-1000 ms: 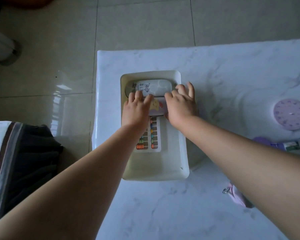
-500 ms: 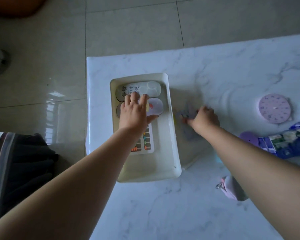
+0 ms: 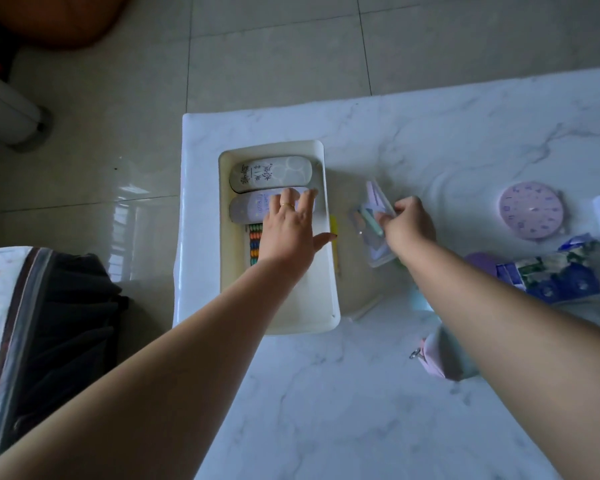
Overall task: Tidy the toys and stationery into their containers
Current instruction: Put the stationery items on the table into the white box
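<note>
With the left hand [image 3: 288, 230] flat on the cases [image 3: 253, 207] in the bin [image 3: 328, 271], the right hand [image 3: 407, 225], its grip grasping the pouch [image 3: 376, 216], should lift it level over the rim to the free space.

- Dim, bluish daylight; the whole scene looks underexposed.
- Bright window glare reflects off the glossy floor tiles [image 3: 132, 202] at left.
- The marble surface [image 3: 430, 140] carries a soft sheen along its far part.
- Wide-angle distortion bends the surface's edges and stretches both forearms toward the lower corners.
- The right hand [image 3: 407, 225] and the clear pouch [image 3: 374, 220] it grips are slightly motion-blurred.
- Corners darken, chiefly upper left.
</note>
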Demonstrator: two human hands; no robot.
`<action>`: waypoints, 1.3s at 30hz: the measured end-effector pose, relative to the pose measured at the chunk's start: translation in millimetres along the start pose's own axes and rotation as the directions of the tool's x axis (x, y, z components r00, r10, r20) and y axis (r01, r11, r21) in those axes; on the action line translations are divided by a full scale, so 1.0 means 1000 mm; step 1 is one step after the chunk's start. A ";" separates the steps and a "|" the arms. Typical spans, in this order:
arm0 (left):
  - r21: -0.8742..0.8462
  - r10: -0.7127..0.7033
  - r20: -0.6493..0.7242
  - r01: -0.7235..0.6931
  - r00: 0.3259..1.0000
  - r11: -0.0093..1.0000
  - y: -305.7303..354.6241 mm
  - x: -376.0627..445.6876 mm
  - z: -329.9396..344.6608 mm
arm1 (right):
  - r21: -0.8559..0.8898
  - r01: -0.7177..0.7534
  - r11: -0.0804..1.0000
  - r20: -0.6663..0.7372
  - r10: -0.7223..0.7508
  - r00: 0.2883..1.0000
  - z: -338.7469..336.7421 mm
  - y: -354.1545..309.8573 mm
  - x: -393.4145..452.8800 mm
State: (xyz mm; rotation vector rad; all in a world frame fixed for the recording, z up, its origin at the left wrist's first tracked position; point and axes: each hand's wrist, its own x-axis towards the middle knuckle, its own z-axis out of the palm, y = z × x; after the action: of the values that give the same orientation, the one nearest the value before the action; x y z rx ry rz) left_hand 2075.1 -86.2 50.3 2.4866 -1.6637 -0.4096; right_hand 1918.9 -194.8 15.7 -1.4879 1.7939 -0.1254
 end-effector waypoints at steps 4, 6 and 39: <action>0.068 0.082 0.077 -0.087 0.994 0.994 0.019 -0.010 -0.019 | -0.005 0.185 0.983 -0.036 -0.185 0.982 -0.039 -0.011 -0.015; 0.094 0.135 0.075 -0.141 0.988 0.986 0.031 -0.015 -0.032 | 0.002 0.287 0.958 0.047 -0.287 0.957 -0.052 -0.022 -0.018; 0.195 0.006 0.218 -0.049 0.976 0.980 -0.062 -0.005 0.008 | -0.604 0.688 0.403 0.466 -0.521 0.715 0.082 -0.073 -0.057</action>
State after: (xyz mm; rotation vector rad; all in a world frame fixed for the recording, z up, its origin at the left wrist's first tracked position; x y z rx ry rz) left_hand 2126.0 -57.4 27.8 2.6385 -1.9060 -0.5553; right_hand 2026.9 -136.1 26.4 -2.6249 1.0234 0.4732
